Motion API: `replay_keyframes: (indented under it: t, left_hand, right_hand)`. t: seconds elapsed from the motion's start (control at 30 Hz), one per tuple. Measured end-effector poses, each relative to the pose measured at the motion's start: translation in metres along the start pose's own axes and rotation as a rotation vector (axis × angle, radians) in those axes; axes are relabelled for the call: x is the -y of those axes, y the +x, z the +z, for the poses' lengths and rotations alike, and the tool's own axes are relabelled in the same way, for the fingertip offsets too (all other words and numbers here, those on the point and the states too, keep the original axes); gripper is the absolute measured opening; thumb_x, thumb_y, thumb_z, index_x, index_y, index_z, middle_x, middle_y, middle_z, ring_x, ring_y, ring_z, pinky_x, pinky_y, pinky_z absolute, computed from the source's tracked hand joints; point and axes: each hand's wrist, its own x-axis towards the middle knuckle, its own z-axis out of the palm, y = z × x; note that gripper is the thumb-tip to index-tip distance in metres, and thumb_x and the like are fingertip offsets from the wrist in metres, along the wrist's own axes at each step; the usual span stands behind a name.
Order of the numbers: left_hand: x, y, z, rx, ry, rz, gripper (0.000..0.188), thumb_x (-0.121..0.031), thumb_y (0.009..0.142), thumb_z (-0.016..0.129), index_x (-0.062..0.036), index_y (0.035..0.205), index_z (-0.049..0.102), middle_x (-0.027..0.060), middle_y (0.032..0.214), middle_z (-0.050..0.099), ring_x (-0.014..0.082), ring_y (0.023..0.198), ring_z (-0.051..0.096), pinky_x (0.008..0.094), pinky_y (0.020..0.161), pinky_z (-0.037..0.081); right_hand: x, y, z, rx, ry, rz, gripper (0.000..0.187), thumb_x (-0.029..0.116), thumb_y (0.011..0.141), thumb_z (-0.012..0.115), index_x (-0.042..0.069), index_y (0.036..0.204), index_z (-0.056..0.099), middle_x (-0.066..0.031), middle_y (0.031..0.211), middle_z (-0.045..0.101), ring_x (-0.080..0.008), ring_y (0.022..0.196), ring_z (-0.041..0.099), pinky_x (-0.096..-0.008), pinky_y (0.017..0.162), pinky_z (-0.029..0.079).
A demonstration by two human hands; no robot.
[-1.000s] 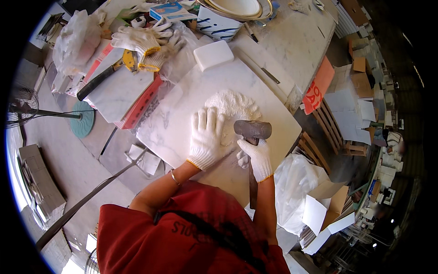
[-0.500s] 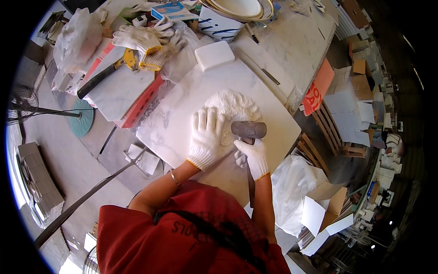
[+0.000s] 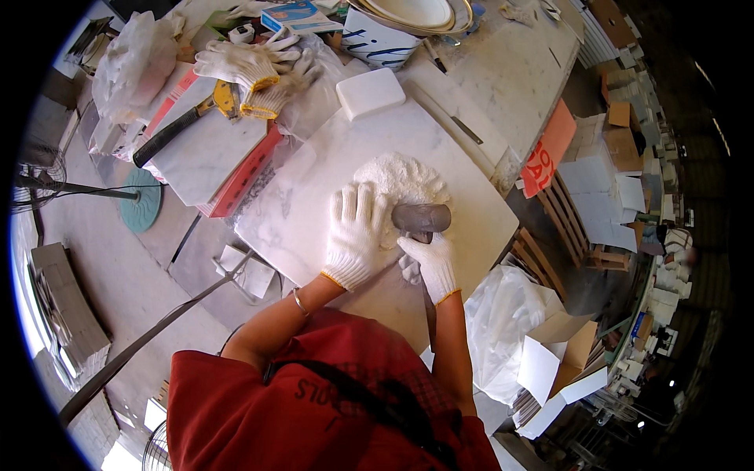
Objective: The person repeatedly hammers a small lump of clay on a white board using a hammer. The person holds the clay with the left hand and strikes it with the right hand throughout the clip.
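My right hand (image 3: 433,267), in a white knitted glove, is closed round the handle of a hammer (image 3: 422,217) with a dark, blunt head. The hammer head is over the right side of a rough, crumbly white lump (image 3: 404,177) with a scalloped outline; whether it touches it I cannot tell. My left hand (image 3: 353,231), also gloved, lies flat with its fingers stretched forward against the lump's left edge. The lump sits on a pale marble slab (image 3: 290,208). Smaller white knobs (image 3: 409,271) show between my hands, partly hidden.
At the slab's far edge stands a white rounded block (image 3: 370,93). Spare gloves (image 3: 236,64) and a yellow-and-black tool (image 3: 184,122) lie far left on another slab. A bucket (image 3: 381,39) stands at the back. Clear plastic wrapping (image 3: 506,334) and an open carton (image 3: 569,357) are at right.
My right hand and the hammer have shifted slightly left and away from me, nearer my left hand. The left hand has stayed in place.
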Motion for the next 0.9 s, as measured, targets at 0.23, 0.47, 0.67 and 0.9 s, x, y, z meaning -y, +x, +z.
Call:
replay_keyframes:
  t: [0.23,0.47,0.67,0.9]
  left_hand:
    - [0.002,-0.001,0.001,0.009,-0.022,-0.007,0.085,-0.054,0.077,0.078,-0.0013,0.14,0.054,0.026,0.143,0.048,0.0469,0.135,0.043,0.0605,0.114,0.032]
    - [0.0,0.0,0.001,-0.021,0.002,-0.003,0.084,-0.056,0.076,0.078,0.0001,0.135,0.056,0.0257,0.14,0.05,0.0464,0.132,0.045,0.0593,0.113,0.034]
    - [0.001,0.0,0.0,-0.059,-0.056,0.0,0.079,-0.051,0.075,0.081,-0.0005,0.132,0.058,0.0251,0.136,0.05,0.0456,0.129,0.046,0.0584,0.11,0.035]
    - [0.001,0.002,0.008,-0.083,0.044,0.028,0.081,-0.053,0.073,0.081,-0.0004,0.131,0.059,0.0254,0.136,0.05,0.0462,0.13,0.045,0.059,0.11,0.035]
  right_hand:
    - [0.021,-0.041,-0.006,-0.091,-0.118,-0.224,0.024,0.014,0.092,0.08,0.002,0.109,0.068,-0.0077,0.076,0.067,-0.0127,0.055,0.062,-0.0261,0.046,0.046]
    - [-0.004,0.008,-0.003,-0.026,-0.054,0.006,0.026,0.018,0.092,0.08,0.01,0.104,0.059,-0.0069,0.066,0.06,-0.0147,0.043,0.053,-0.0294,0.039,0.04]
    - [0.023,-0.038,-0.01,-0.045,-0.057,-0.177,0.024,0.016,0.091,0.081,0.005,0.107,0.066,-0.0075,0.074,0.066,-0.0145,0.049,0.059,-0.0289,0.043,0.046]
    - [-0.015,0.011,-0.001,-0.021,-0.047,-0.103,0.027,0.013,0.091,0.08,0.004,0.109,0.062,-0.0058,0.078,0.064,-0.012,0.054,0.058,-0.0268,0.041,0.041]
